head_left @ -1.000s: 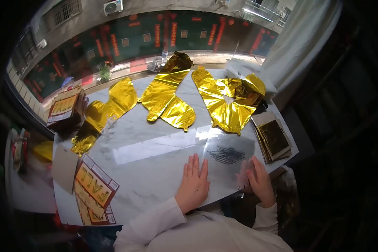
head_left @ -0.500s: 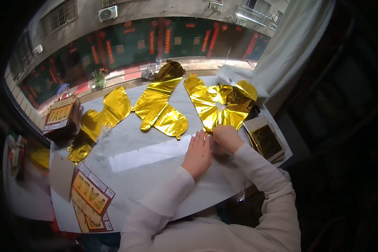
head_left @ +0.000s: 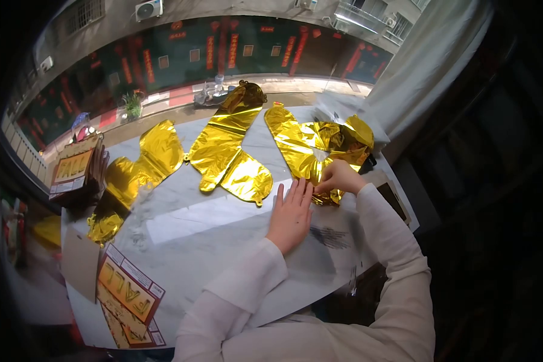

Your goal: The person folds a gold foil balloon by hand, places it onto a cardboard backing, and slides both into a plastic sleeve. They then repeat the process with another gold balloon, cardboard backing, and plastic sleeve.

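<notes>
Left hand [head_left: 291, 215] lies flat, fingers spread, pinning the clear plastic sleeve [head_left: 326, 241] to the worktop [head_left: 211, 241]; right hand [head_left: 338, 177] grip pinches the gold foil balloon [head_left: 311, 148] lying just beyond.

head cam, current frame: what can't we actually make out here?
- Right hand fingertips: curled into the gold foil balloon; head view doesn't show whether they pinch it.
- Clear bag print: a dark smudge, too blurred to read.
- Stack of packs: mostly hidden behind the right sleeve.
- Under the left hand: the palm covers it.
- Printed cards: lowest ones fade into the dark edge.
</notes>
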Action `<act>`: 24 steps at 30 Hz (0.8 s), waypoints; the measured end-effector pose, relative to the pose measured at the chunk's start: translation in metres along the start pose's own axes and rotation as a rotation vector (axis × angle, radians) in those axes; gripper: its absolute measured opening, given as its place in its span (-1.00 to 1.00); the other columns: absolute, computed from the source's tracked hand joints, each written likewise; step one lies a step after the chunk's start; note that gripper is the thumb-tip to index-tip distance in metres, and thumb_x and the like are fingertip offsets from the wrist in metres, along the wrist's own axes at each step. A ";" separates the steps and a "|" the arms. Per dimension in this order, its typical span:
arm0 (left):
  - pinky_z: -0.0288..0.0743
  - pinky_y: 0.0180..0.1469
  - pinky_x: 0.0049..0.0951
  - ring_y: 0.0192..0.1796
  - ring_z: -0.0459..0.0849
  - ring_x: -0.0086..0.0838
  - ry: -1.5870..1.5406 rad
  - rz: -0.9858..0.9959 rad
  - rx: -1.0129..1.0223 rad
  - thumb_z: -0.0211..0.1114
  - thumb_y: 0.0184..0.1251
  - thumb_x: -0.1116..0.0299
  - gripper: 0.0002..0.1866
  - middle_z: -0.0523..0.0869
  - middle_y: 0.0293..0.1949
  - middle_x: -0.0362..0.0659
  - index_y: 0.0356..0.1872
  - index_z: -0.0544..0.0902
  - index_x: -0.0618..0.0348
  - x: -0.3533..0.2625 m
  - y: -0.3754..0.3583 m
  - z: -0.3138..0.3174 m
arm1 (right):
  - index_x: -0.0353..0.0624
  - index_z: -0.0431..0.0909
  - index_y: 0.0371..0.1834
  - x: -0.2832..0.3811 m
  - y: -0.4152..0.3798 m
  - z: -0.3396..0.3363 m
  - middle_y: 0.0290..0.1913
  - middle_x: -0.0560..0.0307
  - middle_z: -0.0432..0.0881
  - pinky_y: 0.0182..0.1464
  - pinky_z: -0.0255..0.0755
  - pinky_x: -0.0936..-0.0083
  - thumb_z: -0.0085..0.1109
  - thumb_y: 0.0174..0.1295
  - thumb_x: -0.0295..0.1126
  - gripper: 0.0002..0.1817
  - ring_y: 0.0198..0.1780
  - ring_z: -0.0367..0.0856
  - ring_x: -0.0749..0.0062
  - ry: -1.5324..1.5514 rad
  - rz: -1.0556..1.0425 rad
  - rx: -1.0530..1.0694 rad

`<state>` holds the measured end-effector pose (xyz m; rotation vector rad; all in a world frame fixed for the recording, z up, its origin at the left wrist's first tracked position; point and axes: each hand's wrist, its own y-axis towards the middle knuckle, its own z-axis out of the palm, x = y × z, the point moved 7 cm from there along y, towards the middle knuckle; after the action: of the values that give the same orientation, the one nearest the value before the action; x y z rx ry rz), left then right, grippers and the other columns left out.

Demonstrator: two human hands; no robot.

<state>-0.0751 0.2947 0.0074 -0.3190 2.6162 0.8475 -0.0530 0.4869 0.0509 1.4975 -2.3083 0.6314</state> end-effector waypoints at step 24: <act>-0.10 0.68 0.36 0.63 0.37 -0.11 -0.095 -0.094 0.120 0.22 0.62 0.13 -0.38 0.45 0.57 0.06 0.59 0.41 0.14 0.015 0.002 0.005 | -0.17 0.72 0.04 -0.031 -0.142 -0.308 -0.01 0.25 0.74 0.11 0.51 0.45 0.24 0.58 -0.14 -0.70 -0.01 0.64 0.52 0.399 -0.281 -1.592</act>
<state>-0.0884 0.2979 -0.0011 -0.3562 2.5289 0.6558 0.0971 0.6215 0.3254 0.6860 -1.3779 -0.7941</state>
